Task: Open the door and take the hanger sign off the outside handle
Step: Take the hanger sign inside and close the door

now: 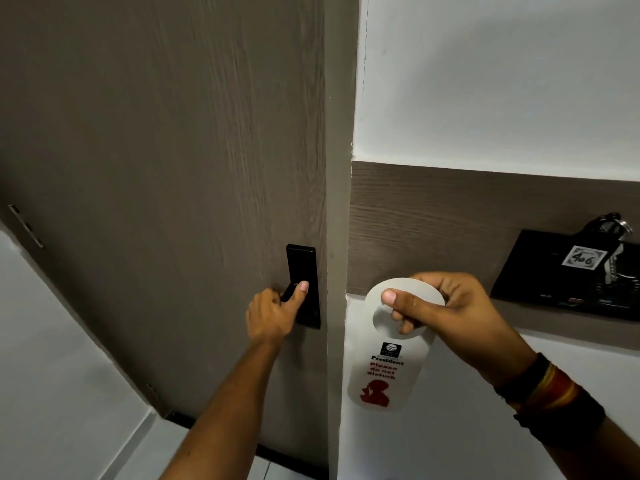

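Note:
A grey-brown wooden door (pixel 166 174) fills the left half and sits flush with its frame (pixel 337 202). My left hand (pixel 273 315) grips the black lever handle (pixel 289 292) on a black lock plate (pixel 304 265), thumb resting on top. My right hand (pixel 446 308) holds a white hanger sign (pixel 388 368) by its round top, fingers through the hole. The sign hangs free in front of the white wall to the right of the door frame. It reads "Please do not disturb" in red.
A wood-grain band (pixel 450 216) runs across the white wall (pixel 485 81) on the right. A black holder (pixel 540 271) with a "406" tag and keys (pixel 613 244) is mounted there. A striped wristband (pixel 550 393) is on my right wrist. Light floor tiles (pixel 145 455) show below.

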`<action>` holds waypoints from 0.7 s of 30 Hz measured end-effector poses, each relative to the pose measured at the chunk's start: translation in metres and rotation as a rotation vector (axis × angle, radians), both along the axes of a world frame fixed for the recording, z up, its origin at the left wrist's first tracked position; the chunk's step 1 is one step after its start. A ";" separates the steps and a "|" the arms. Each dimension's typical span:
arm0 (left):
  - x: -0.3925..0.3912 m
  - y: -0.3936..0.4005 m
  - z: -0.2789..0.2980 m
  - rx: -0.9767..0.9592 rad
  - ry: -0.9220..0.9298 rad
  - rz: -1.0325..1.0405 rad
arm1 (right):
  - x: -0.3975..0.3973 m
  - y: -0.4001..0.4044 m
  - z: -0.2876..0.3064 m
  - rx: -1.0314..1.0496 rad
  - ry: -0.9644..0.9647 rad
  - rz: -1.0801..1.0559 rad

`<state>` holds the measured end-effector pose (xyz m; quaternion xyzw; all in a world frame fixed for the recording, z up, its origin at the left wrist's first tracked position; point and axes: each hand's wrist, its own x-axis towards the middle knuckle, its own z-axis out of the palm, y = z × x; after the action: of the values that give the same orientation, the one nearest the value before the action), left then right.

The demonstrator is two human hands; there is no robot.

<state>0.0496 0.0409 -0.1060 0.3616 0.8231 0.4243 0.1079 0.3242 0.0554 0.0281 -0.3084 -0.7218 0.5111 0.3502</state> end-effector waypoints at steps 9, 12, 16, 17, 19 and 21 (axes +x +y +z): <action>-0.042 0.003 0.028 -0.277 0.664 -0.191 | -0.028 0.000 0.005 -0.009 0.033 0.094; -0.040 -0.001 0.040 -0.344 0.724 -0.230 | -0.033 -0.007 0.010 -0.007 0.036 0.086; -0.034 -0.007 0.055 -0.435 0.788 -0.216 | -0.038 -0.014 0.015 -0.042 0.063 0.024; -0.030 -0.011 0.057 -0.451 0.792 -0.200 | -0.040 -0.017 0.016 -0.048 0.071 0.005; -0.019 -0.019 0.057 -0.468 0.820 -0.146 | -0.042 -0.018 0.014 -0.064 0.089 -0.030; -0.002 -0.040 0.053 -0.332 0.853 -0.113 | -0.043 -0.022 0.012 -0.100 0.123 -0.051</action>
<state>0.0480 0.0009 -0.0529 0.5259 0.8299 0.0935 -0.1612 0.2811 0.0338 0.0401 -0.3116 -0.6644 0.5555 0.3910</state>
